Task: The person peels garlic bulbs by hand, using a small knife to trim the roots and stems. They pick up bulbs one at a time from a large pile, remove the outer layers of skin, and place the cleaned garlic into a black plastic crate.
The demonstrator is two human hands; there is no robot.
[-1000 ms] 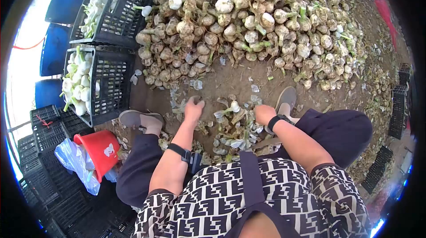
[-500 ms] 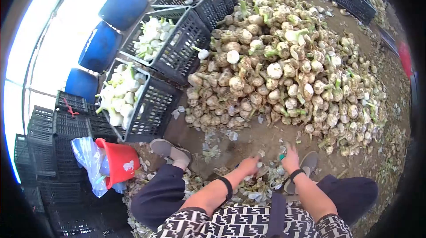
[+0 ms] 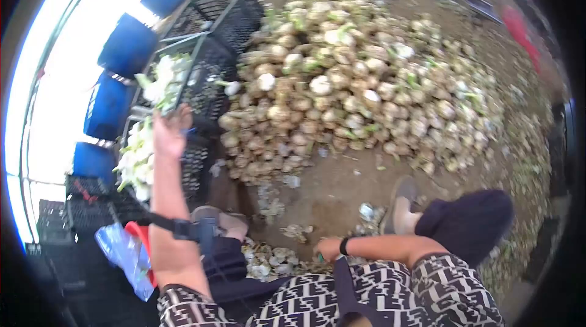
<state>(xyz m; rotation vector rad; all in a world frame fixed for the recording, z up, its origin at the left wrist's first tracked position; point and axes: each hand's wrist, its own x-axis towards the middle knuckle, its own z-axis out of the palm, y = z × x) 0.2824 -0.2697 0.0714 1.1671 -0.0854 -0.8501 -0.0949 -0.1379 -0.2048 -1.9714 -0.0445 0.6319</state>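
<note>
My left hand point(image 3: 171, 130) is stretched up and left, fingers apart, over the rim of a black crate point(image 3: 196, 165) that holds peeled white bulbs point(image 3: 137, 156). Nothing shows in that hand; the view is blurred. My right hand point(image 3: 329, 247) is low in front of my lap, closed, with a bit of green at its underside that looks like a small tool's handle. It hovers by a heap of peels point(image 3: 268, 263) on the ground. A big pile of unpeeled, dirty bulbs point(image 3: 342, 95) lies ahead.
A second black crate point(image 3: 210, 61) with white bulbs stands behind the first, and an empty one behind that. Blue barrels point(image 3: 125, 43) line the left. A red bucket point(image 3: 137, 232) and plastic bag point(image 3: 122, 254) sit by my left knee, with stacked empty crates point(image 3: 67, 205) beyond.
My left hand has left the ground between my feet and swung up to the near crate. My right hand has drawn back toward my lap. The camera has turned left.
</note>
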